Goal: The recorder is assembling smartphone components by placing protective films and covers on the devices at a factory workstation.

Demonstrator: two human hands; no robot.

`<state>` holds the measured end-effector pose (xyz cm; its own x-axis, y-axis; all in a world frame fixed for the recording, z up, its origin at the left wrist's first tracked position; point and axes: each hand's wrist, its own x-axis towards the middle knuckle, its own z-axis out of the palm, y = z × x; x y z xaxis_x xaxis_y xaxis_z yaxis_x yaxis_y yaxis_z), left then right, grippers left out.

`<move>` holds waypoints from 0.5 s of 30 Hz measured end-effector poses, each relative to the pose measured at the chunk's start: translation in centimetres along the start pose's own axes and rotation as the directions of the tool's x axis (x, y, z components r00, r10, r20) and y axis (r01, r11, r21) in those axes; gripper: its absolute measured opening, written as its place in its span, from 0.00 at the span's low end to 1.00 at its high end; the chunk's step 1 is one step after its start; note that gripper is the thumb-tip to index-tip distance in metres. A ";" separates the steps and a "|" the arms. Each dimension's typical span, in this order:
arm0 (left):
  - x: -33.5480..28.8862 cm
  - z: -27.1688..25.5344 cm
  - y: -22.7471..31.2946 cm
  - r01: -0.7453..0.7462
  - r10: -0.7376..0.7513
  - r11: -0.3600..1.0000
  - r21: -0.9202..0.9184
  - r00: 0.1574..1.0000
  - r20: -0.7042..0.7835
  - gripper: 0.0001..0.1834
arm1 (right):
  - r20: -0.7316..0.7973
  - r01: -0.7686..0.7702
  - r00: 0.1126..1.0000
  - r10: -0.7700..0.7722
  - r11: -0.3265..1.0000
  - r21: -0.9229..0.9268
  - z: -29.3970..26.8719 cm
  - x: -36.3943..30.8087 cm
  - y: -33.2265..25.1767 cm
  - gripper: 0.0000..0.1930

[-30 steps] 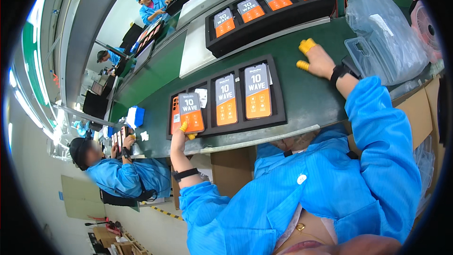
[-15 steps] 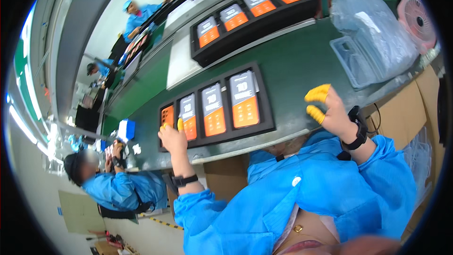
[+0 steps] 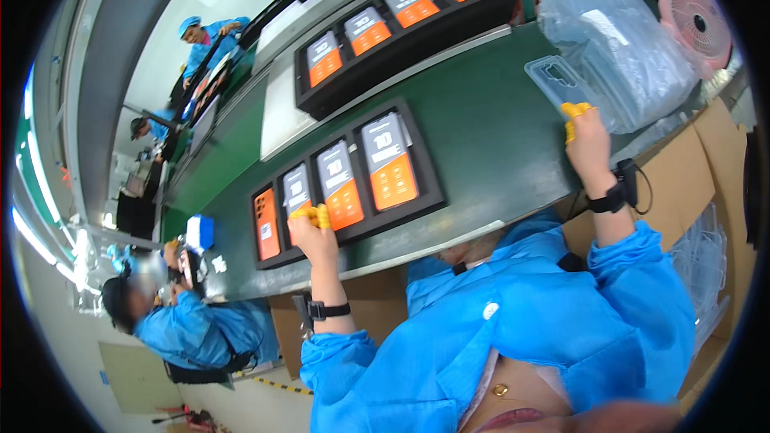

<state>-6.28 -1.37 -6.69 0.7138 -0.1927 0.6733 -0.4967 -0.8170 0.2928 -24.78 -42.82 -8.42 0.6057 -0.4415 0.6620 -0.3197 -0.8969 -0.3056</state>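
A black tray (image 3: 429,192) lies on the bench before me. Its left slot holds an orange phone (image 3: 266,224), back side up with camera lenses showing; its other slots hold phones (image 3: 391,162) with a grey-and-orange printed front. Over the lower part of the second phone (image 3: 296,188) is my left hand (image 3: 314,239), its yellow-capped fingers bunched together; anything between them is hidden. At the right, my right hand (image 3: 589,144) pinches with yellow-capped fingertips at the near edge of a clear phone case (image 3: 553,76), beside a bulging clear plastic bag.
The clear bag (image 3: 622,48) and a pink fan (image 3: 696,20) stand at the far right. A second black tray of phones (image 3: 309,104) sits farther back. Cardboard boxes (image 3: 666,168) flank the bench's right end. Co-workers in blue sit left (image 3: 212,329) and far off.
My right hand has moved from an open pose over the bench to the clear case, fingers closing. My left hand has shifted right, uncovering the orange phone. The view has shifted slightly.
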 end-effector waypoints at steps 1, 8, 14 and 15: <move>0.7 -0.5 -2.2 0.140 -0.136 0.990 0.030 0.986 -0.095 0.15 | -0.022 -0.013 1.000 0.013 1.000 0.000 -0.4 0.2 0.2 0.14; 0.1 -3.5 -12.4 0.297 -0.453 0.574 0.763 0.892 -0.006 0.19 | -0.175 0.120 0.977 -0.122 0.993 -0.021 -3.5 2.9 0.7 0.13; 2.0 -3.8 -12.0 0.434 -0.693 0.513 0.741 0.718 0.059 0.25 | 0.391 0.199 0.803 -0.450 0.821 0.535 -3.0 -0.1 -2.5 0.15; 2.2 -3.7 -12.5 0.427 -0.723 0.479 0.767 0.688 0.068 0.25 | 0.486 0.122 0.747 -0.454 0.812 0.571 -2.2 -0.6 -2.1 0.15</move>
<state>-0.36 10.46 -6.37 0.8835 0.4210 0.2055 0.4458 -0.8903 -0.0928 -26.14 -40.63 -6.68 0.9515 0.0640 0.3010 0.2301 -0.7974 -0.5578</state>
